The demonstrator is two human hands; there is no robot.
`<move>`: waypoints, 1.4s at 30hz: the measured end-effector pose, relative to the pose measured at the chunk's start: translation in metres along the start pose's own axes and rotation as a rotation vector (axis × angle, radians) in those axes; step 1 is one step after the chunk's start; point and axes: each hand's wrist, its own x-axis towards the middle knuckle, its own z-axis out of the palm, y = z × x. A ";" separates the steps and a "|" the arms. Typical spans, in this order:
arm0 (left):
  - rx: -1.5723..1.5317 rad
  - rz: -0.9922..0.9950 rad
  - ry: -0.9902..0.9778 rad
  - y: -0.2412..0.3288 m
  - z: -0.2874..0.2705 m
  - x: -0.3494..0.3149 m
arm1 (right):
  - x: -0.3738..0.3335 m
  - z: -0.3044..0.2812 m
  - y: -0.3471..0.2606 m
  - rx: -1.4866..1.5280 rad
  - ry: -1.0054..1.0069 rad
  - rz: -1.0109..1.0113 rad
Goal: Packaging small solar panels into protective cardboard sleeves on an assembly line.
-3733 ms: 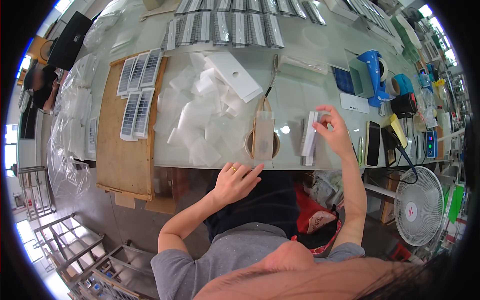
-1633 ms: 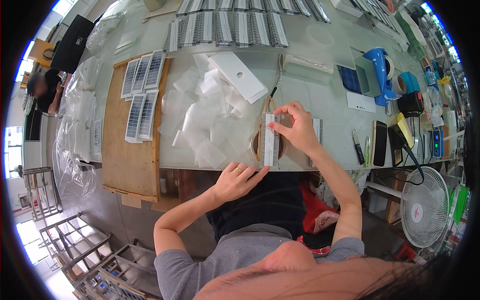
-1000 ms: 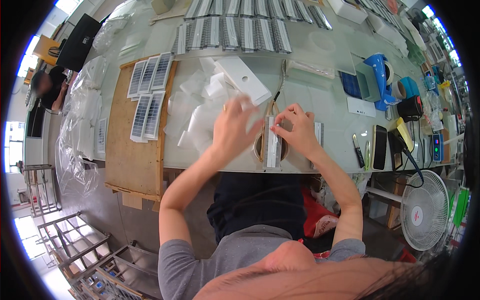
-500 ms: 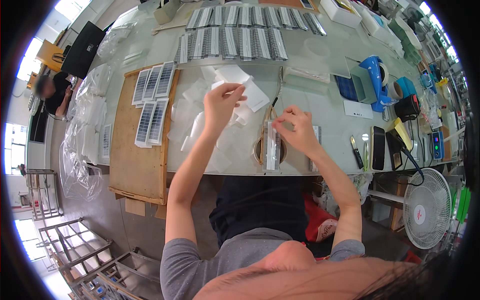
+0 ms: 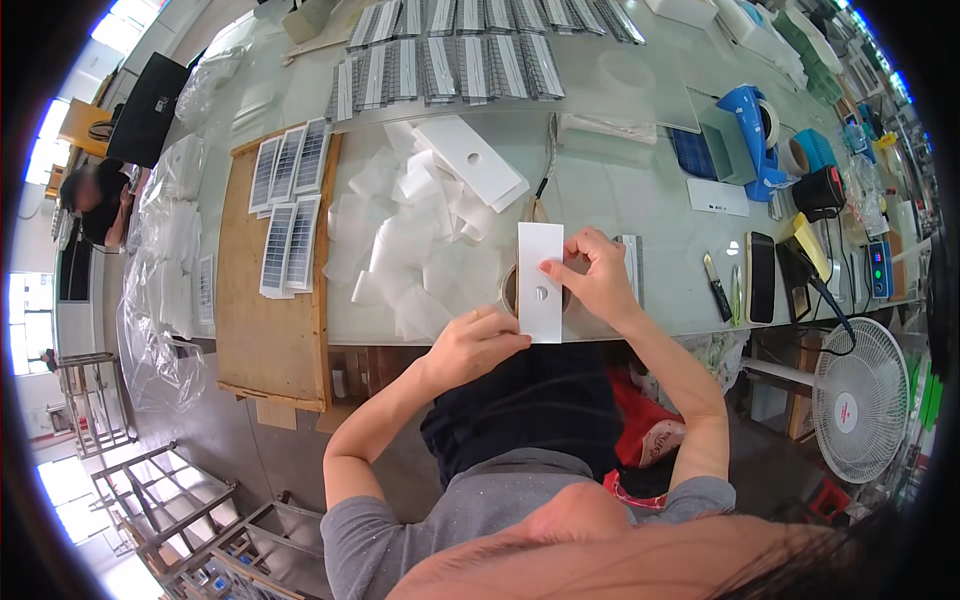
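A narrow white sheet (image 5: 541,245) with a round hole near its middle lies upright at the table's front edge. It covers the clear-and-silver strip panel seen there earlier. My left hand (image 5: 474,345) pinches its lower left corner. On the upper right side my right hand (image 5: 598,275) holds the edge, thumb on top and fingers behind. Part of a round brown ring (image 5: 510,292) shows beneath the sheet. To the left, a stack of similar white sheets with holes (image 5: 465,150) lies beside crumpled translucent film (image 5: 405,265).
Small solar panels (image 5: 290,245) lie on a wooden board (image 5: 245,345) at left. Rows of silver-striped panels (image 5: 440,70) fill the back. At right are a knife (image 5: 716,287), a phone (image 5: 760,278), a blue tape dispenser (image 5: 750,130) and a fan (image 5: 855,400). A person (image 5: 98,200) sits far left.
My left hand has come from the white stack toward me and down to the table's front edge. A white sheet now lies over the panel, and both hands hold it.
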 end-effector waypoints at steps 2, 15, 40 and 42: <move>-0.005 -0.066 -0.003 0.001 -0.001 0.000 | 0.000 0.003 0.000 -0.147 0.078 -0.113; 0.000 -0.143 0.008 -0.002 0.000 0.000 | 0.004 0.005 -0.002 -0.229 0.115 -0.195; 0.114 -0.148 -0.118 0.004 -0.004 0.027 | -0.025 -0.027 -0.034 -0.424 -0.109 -0.739; 0.017 -0.181 -0.106 0.007 -0.013 0.039 | -0.037 -0.019 -0.029 -0.788 0.094 -0.966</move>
